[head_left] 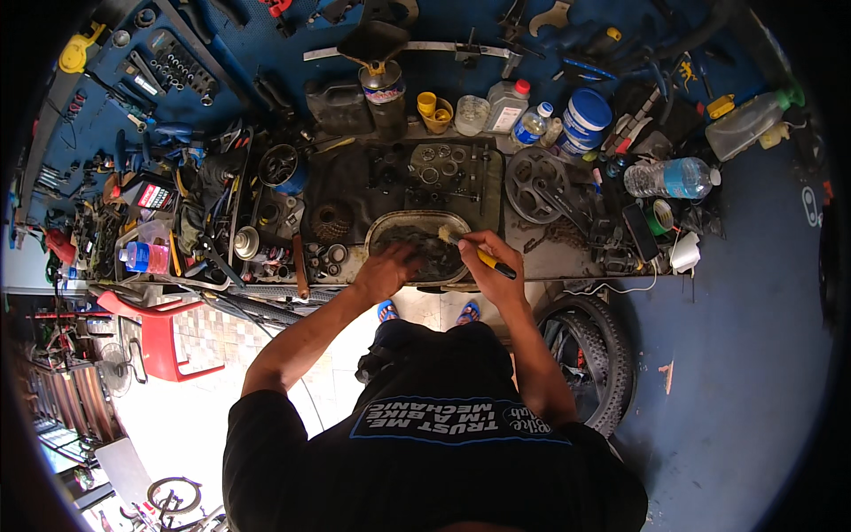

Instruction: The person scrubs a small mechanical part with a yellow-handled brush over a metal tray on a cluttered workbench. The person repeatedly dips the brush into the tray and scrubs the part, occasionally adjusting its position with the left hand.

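My right hand (493,269) is closed around a brush (487,256) with a yellow and black handle. The pale bristles point left, over an oval metal tray (417,215) with dark, wet-looking contents. At the tray's left side, my left hand (387,271) reaches over the rim. Its fingertips blur into the dark contents, so whether they grip a part cannot be seen. A bicycle cassette (333,221) sits on the bench just left of the tray. Beyond the tray, several small rings and bearing parts (434,168) lie on a dark mat (341,173).
A crankset (536,188) and a chain (565,232) lie right of the tray. An adjustable wrench (298,253) is on the left. Bottles and a blue-and-white tub (585,121) line the back. Tyres (612,363) stand below the bench; a red chair (160,341) is at left.
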`<state>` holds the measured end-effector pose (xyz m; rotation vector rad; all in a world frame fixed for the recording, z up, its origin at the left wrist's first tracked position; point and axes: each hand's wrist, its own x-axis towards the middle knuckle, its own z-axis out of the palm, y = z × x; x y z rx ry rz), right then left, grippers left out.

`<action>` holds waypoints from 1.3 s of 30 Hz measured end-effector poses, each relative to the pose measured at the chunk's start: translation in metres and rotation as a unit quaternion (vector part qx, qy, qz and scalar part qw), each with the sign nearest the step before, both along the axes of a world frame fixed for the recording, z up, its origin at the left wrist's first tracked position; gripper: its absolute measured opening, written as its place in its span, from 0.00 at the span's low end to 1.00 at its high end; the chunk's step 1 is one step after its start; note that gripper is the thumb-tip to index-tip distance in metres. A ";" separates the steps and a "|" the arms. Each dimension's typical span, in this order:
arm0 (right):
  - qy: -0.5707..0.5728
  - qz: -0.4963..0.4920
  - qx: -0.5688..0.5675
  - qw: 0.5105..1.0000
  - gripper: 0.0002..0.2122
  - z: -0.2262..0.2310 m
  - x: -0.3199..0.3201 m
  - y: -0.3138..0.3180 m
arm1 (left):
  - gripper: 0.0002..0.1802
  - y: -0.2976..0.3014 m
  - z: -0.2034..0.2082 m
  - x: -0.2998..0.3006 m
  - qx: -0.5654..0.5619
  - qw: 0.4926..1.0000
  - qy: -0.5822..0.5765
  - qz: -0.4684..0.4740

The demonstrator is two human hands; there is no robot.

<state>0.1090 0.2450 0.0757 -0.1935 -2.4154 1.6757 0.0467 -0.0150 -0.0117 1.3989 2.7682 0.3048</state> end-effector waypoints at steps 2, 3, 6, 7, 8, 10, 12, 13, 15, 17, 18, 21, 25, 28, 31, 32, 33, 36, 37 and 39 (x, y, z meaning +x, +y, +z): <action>0.002 0.001 -0.002 1.000 0.12 -0.001 0.000 0.000 | 0.23 -0.005 0.001 -0.001 -0.001 1.000 -0.010 0.000; 0.004 0.001 0.002 1.000 0.12 -0.002 0.000 0.000 | 0.24 -0.007 0.001 -0.002 -0.001 1.000 -0.014 0.000; 0.007 0.000 -0.001 1.000 0.12 -0.006 0.000 0.001 | 0.25 -0.009 0.001 -0.002 -0.018 0.999 -0.038 0.002; 0.008 0.000 -0.004 1.000 0.12 -0.006 0.000 0.001 | 0.24 -0.011 0.001 -0.002 -0.017 0.999 -0.038 0.000; 0.005 0.001 -0.005 1.000 0.12 -0.006 0.000 0.001 | 0.23 -0.013 0.000 -0.003 -0.017 0.999 -0.038 -0.002; 0.000 0.003 -0.005 1.000 0.13 -0.005 0.000 0.001 | 0.20 -0.016 0.001 -0.003 -0.010 0.999 -0.053 0.001; 0.000 0.005 -0.009 1.000 0.13 -0.003 0.000 0.000 | 0.16 -0.019 0.005 0.000 0.004 0.997 -0.082 0.011; 0.000 0.006 -0.011 1.000 0.13 -0.002 0.000 0.000 | 0.16 -0.018 0.010 0.001 -0.007 0.996 -0.093 0.012; -0.022 0.002 -0.016 1.000 0.11 -0.001 0.000 0.000 | 0.17 -0.017 0.021 0.003 -0.030 0.993 -0.115 0.013; -0.032 0.000 -0.013 0.999 0.10 -0.001 0.001 0.000 | 0.16 -0.021 0.023 0.004 -0.039 0.992 -0.119 -0.004; -0.033 0.000 -0.006 0.999 0.10 -0.002 0.000 0.001 | 0.16 -0.024 0.024 0.004 -0.043 0.992 -0.121 -0.013; -0.029 0.005 0.002 1.000 0.11 -0.005 0.000 0.000 | 0.16 -0.031 0.014 0.003 -0.017 0.994 -0.100 -0.043; -0.043 0.014 -0.023 0.999 0.11 0.004 0.001 -0.001 | 0.15 -0.026 0.016 -0.004 -0.057 0.980 -0.188 -0.023; -0.039 0.015 -0.036 0.998 0.11 0.003 0.001 -0.001 | 0.17 -0.023 0.008 -0.013 -0.083 0.966 -0.244 -0.019; -0.035 0.011 -0.018 0.999 0.11 0.003 0.001 0.000 | 0.18 -0.016 0.008 -0.020 -0.105 0.951 -0.289 -0.018; -0.036 0.011 -0.019 0.999 0.11 0.003 0.002 0.000 | 0.18 -0.015 0.007 -0.023 -0.105 0.951 -0.291 -0.027; -0.038 0.012 -0.020 0.999 0.11 0.003 0.002 0.000 | 0.18 -0.014 0.006 -0.024 -0.105 0.950 -0.292 -0.036; -0.037 0.008 -0.012 0.999 0.11 -0.003 0.003 0.001 | 0.19 -0.013 0.008 -0.026 -0.067 0.949 -0.303 -0.054; -0.036 0.006 -0.007 0.999 0.11 -0.004 0.003 0.001 | 0.19 -0.010 0.012 -0.027 -0.076 0.946 -0.312 -0.044; -0.037 0.007 -0.009 0.999 0.11 -0.004 0.004 0.002 | 0.20 -0.003 0.019 -0.026 -0.092 0.939 -0.331 -0.025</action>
